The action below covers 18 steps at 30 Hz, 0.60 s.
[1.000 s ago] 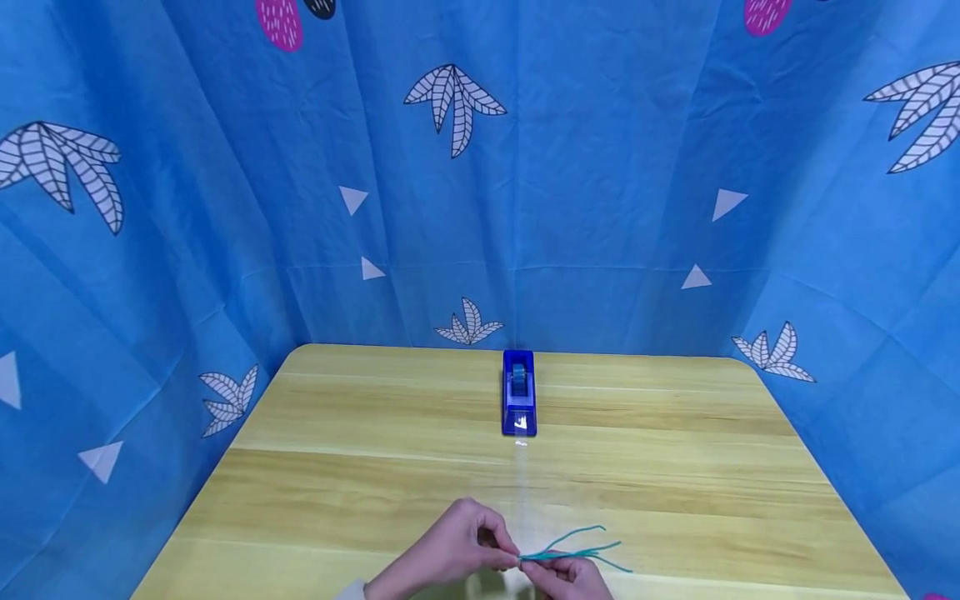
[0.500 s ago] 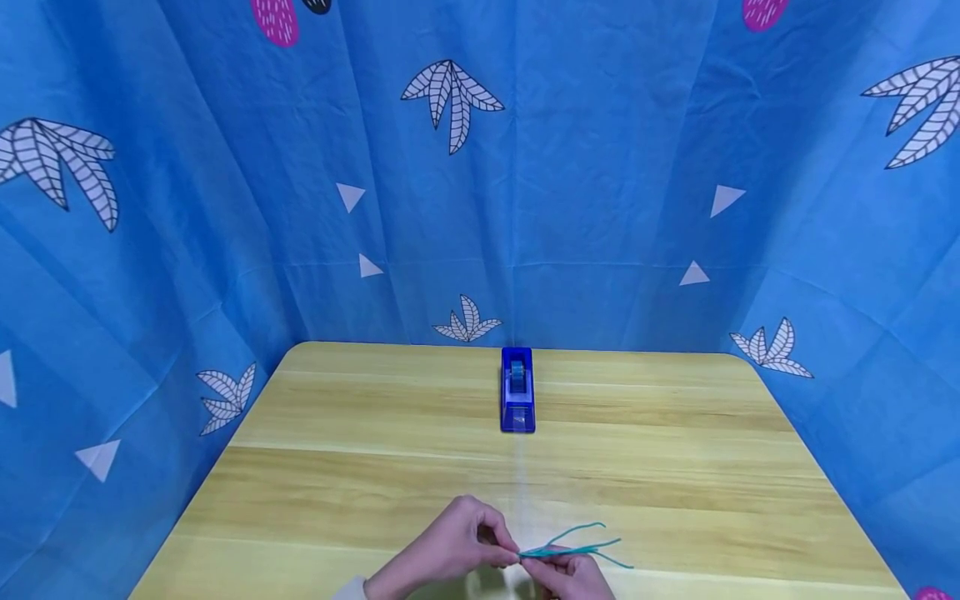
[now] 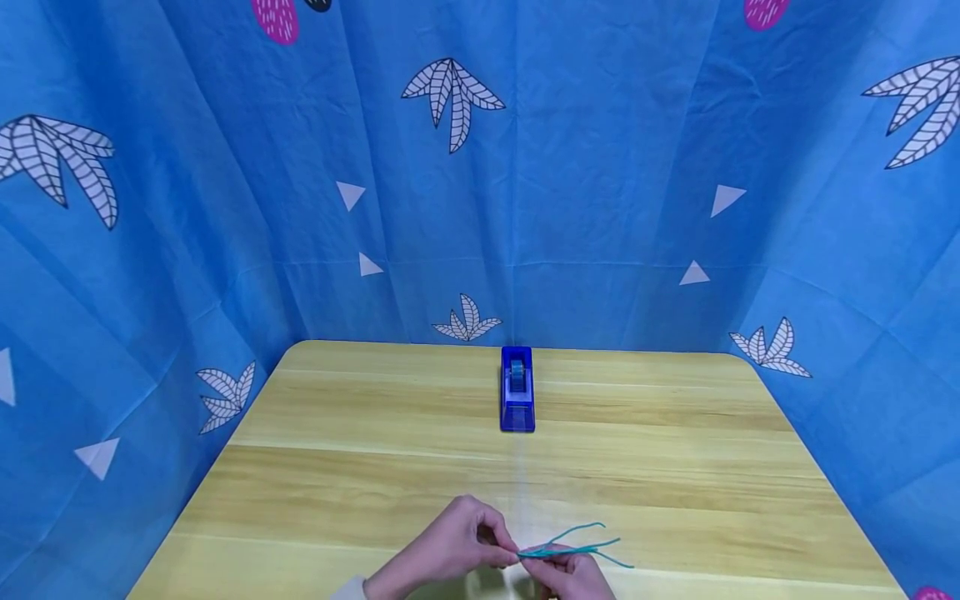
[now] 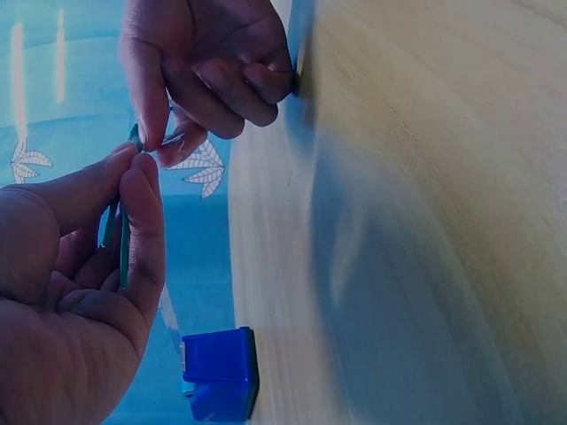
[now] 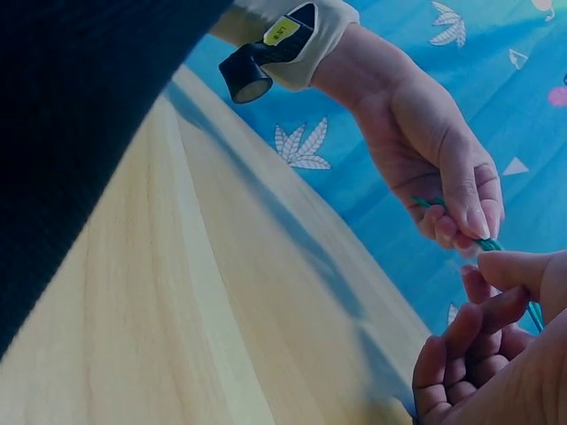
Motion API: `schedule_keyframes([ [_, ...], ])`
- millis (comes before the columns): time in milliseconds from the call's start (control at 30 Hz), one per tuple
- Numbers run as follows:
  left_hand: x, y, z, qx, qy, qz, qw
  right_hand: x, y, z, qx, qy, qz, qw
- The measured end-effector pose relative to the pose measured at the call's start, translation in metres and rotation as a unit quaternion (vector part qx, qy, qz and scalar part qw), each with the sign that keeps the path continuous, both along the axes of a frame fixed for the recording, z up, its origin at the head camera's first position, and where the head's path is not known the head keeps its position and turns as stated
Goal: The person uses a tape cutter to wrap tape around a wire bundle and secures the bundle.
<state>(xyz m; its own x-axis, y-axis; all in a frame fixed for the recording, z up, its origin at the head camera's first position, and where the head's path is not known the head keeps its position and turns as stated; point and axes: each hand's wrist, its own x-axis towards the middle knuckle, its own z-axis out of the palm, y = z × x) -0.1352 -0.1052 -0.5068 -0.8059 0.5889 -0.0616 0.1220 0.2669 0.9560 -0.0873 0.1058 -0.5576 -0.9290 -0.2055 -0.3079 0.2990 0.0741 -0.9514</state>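
From the head camera I count two hands, one tape dispenser (image 3: 517, 389), one strip of tape (image 3: 521, 479) and one bunch of green strands (image 3: 558, 551). My left hand (image 3: 461, 542) pinches the bunch's left end between thumb and fingertips; my right hand (image 3: 570, 575) pinches it just beside. The bunch lies sideways above the near part of the tabletop (image 3: 337, 475). It is thin and teal-green, gathered tight at the fingertips, and fans out to the right in at least three slightly curved free ends. The clear strip runs from the dispenser toward the fingertips; I cannot tell exactly where it ends. One blue curtain (image 3: 615, 167) surrounds the far side.

On the left wrist camera, I see the thumb and forefinger of both hands meeting at the bunch, with two green lengths showing by my left fingers.

On the right wrist camera, my right thumb and index finger are closed on the strands, the other fingers loosely bent. Two short green tips poke out by my left fingers, below one pale sleeve (image 5: 332, 31).
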Motion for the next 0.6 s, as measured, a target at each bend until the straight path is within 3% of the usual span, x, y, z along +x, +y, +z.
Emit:
schedule_keyframes([
  [300,-0.0004,0.0007,-0.0012,-0.007,0.001,0.003,1.0,-0.0001,0.0005,0.0019,-0.01,-0.001,0.004,0.9999],
  [600,-0.0016,0.0011,0.0005,-0.009,0.003,0.004,0.9999,-0.0014,0.0015,0.0064,0.011,-0.009,0.005,0.9999],
])
